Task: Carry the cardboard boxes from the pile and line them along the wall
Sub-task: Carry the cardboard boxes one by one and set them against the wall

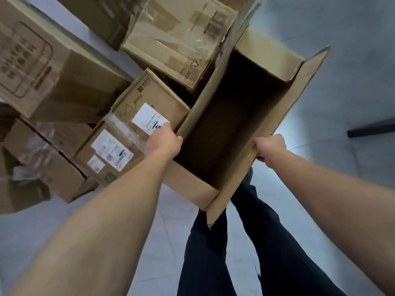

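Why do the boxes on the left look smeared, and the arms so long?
Head view: motion blur smears the pile, worst at the left edge; the wide lens stretches the forearms and tilts straight edges; the box in hand is dark inside; the floor glows pale at right.

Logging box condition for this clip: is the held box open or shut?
Open: the held box has flaps standing up and its dark interior shows; left hand and right hand grip opposite rims.
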Tool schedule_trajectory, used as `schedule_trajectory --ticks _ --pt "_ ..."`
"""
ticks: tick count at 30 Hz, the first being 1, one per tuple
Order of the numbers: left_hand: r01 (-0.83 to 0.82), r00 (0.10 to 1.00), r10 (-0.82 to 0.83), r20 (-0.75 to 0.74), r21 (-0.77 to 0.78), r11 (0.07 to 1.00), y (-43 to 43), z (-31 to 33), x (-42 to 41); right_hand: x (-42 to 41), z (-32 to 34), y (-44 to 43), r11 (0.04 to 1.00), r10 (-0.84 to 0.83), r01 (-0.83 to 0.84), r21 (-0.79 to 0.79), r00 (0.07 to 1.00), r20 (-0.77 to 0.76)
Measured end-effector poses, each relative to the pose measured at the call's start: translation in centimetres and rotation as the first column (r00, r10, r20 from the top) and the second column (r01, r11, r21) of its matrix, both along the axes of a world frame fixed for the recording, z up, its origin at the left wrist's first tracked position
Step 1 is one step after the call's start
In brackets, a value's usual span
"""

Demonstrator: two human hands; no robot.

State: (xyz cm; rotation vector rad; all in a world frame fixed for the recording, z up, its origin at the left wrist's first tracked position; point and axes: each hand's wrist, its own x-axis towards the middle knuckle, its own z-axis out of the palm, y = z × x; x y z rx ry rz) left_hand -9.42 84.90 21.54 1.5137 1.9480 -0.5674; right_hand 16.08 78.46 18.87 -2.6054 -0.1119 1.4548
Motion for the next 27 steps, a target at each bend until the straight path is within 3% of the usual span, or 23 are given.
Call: schedule_trajectory --ticks 4,8,16,21,27 --pt "0.145 0.989 -0.145 0.000 -0.037 0.989 -0.5 -0.9 0.3 0.2 -0.4 -0.1 0.999 0.051 -0.051 0.006 0.998 -0.031" --pt "0.118 0.992 -0.118 0.041 -0.013 0.993 -1.0 1.8 0.1 1.8 2.4 -0.7 0.990 0.103 -0.104 0.097 0.995 0.019" --pt "0.116 0.992 -0.118 0.034 0.052 0.992 -5.5 13.6 -0.2 2.7 13.0 -4.2 0.964 0.209 -0.201 0.174 0.977 -0.034" --pt "-0.064 0.996 0.055 0.068 0.143 0.988 -11.3 19.4 -0.6 2.9 17.8 -7.6 0.937 0.311 -0.284 0.206 0.944 -0.114" --pt "-0.204 0.978 0.207 0.020 0.277 0.939 -20.4 24.7 -0.2 2.1 23.7 -11.1 0.808 0.568 -0.522 0.275 0.814 -0.123"
